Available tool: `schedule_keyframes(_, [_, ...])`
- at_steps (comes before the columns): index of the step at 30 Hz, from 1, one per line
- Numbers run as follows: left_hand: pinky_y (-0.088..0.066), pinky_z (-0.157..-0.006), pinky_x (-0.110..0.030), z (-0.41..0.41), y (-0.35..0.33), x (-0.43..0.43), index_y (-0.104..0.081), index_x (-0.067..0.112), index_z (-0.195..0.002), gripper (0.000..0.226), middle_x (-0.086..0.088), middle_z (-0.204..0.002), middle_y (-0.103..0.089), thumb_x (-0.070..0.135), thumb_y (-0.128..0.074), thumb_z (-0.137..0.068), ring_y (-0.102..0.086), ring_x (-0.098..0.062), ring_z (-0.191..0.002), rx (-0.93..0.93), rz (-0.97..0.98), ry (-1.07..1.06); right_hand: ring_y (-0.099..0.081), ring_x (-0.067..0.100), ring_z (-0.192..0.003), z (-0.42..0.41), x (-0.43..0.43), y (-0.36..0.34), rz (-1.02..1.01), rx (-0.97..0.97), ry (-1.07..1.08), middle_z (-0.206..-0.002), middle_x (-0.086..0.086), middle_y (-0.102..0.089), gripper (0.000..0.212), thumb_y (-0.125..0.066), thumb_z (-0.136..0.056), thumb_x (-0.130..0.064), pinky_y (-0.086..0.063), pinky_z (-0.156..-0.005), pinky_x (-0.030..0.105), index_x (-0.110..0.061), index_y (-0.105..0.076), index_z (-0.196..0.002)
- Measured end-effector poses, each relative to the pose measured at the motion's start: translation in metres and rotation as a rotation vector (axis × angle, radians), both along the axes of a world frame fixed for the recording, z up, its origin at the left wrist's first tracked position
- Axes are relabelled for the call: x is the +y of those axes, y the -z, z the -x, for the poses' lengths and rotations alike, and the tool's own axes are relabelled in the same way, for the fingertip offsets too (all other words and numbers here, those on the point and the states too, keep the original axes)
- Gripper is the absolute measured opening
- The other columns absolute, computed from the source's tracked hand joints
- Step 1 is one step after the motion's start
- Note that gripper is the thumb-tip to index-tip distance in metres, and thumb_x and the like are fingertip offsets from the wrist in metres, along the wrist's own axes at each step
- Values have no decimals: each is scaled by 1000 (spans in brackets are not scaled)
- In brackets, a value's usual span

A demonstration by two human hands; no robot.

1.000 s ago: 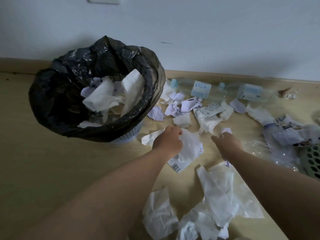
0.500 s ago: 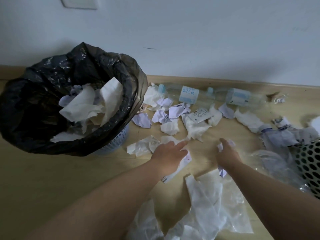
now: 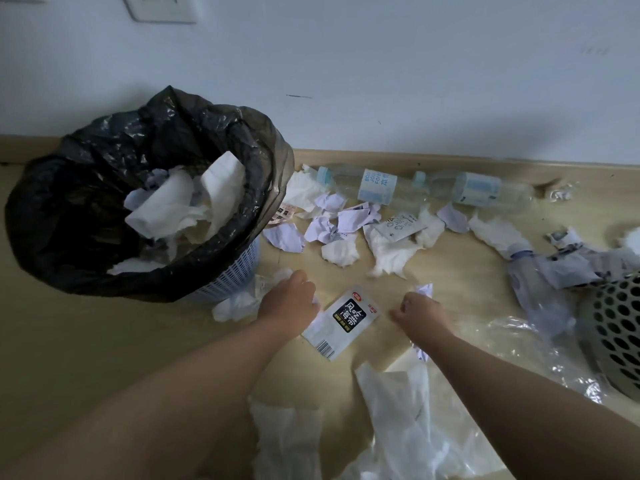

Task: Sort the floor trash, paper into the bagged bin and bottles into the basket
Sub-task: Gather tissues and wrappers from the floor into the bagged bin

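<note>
My left hand point(image 3: 289, 303) curls round crumpled white paper point(image 3: 239, 304) beside the bagged bin point(image 3: 69, 220). My right hand point(image 3: 420, 315) pinches a lilac scrap point(image 3: 425, 291). A snack wrapper point(image 3: 346, 320) lies between them. Two bottles point(image 3: 377, 187) lie along the wall point(image 3: 381, 81), and the basket point(image 3: 616, 327) sits far right.

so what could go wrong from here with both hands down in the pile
1. The glossy snack packet lies between the left hand, which grips crumpled paper, and the right hand, which pinches a purple scrap; it may get swept into the bagged bin as paper.
2. Paper scraps lie over the crushed bottle beside the basket; lifting it could carry paper along.
</note>
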State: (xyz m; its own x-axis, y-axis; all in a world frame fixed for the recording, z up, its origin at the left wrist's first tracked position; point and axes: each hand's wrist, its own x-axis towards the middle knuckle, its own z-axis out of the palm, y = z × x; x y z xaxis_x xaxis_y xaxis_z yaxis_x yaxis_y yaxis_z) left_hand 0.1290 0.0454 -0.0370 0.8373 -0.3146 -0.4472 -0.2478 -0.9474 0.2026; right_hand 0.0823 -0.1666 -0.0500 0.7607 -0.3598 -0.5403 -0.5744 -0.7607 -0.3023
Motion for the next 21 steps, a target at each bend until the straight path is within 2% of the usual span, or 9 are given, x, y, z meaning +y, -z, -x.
schedule_keyframes(2, [-43, -76, -33, 6, 0, 3, -52, 10, -110, 21, -2, -132, -38, 20, -47, -92, -54, -26, -102, 44, 28, -19, -52, 21, -74, 2, 0, -2, -16, -12, -13, -70, 0, -48, 22, -54, -87, -28, -39, -62, 26, -18, -45, -69])
schedule_keyframes(4, [-40, -72, -29, 8, -2, 7, -51, 13, -91, 4, -4, -122, -46, 12, -51, -87, -53, -24, -92, 77, 166, -129, -52, 22, -75, 3, -1, -6, -25, -19, -25, -72, 1, -49, 22, -53, -87, -29, -39, -62, 27, -18, -46, -69])
schedule_keyframes(5, [-37, -69, -26, 8, -4, 9, -47, 16, -80, 9, -5, -112, -51, 9, -51, -84, -51, -21, -87, 74, 222, -182, -51, 21, -75, 3, -1, -9, -33, -25, -30, -72, 0, -48, 24, -53, -88, -30, -39, -62, 27, -20, -45, -67])
schedule_keyframes(7, [-34, -60, -25, 6, -8, 14, -43, 18, -75, 16, -2, -92, -54, 5, -48, -83, -49, -19, -81, 64, 262, -254, -51, 21, -75, 3, -2, -13, -46, -35, -29, -72, 0, -48, 26, -51, -89, -30, -37, -62, 27, -22, -44, -65])
schedule_keyframes(9, [-33, -55, -25, 4, -12, 19, -43, 18, -80, 15, 1, -87, -51, 4, -48, -84, -50, -19, -79, 27, 240, -279, -51, 22, -76, 4, -2, -18, -36, -54, -43, -75, 1, -49, 23, -49, -89, -30, -37, -63, 27, -20, -46, -70])
schedule_keyframes(12, [-38, -67, -28, 5, -19, 24, -45, 17, -92, 3, -5, -101, -55, 14, -46, -92, -51, -21, -85, -7, 106, -238, -51, 22, -77, 6, -1, -25, -14, -66, -83, -76, 1, -49, 19, -48, -89, -31, -35, -62, 26, -19, -47, -75])
schedule_keyframes(15, [-41, -74, -32, 7, -23, 26, -48, 15, -111, 22, -7, -115, -55, 27, -36, -98, -56, -26, -101, -87, -66, -142, -51, 22, -77, 8, 2, -31, -14, -66, -110, -78, 2, -51, 18, -48, -89, -31, -34, -60, 26, -18, -48, -76])
schedule_keyframes(18, [-38, -69, -30, 7, -28, 23, -46, 17, -114, 28, -6, -114, -54, 33, -27, -101, -59, -26, -97, -223, -164, -99, -52, 22, -77, 9, 5, -35, -15, -66, -129, -81, 3, -52, 16, -48, -89, -30, -36, -62, 26, -17, -49, -79])
schedule_keyframes(21, [-38, -65, -29, 5, -28, 19, -44, 18, -118, 32, -5, -114, -51, 35, -22, -102, -61, -25, -91, -301, -162, -105, -51, 22, -76, 7, 7, -34, -27, -59, -131, -80, 3, -52, 16, -47, -89, -27, -36, -62, 26, -17, -48, -77])
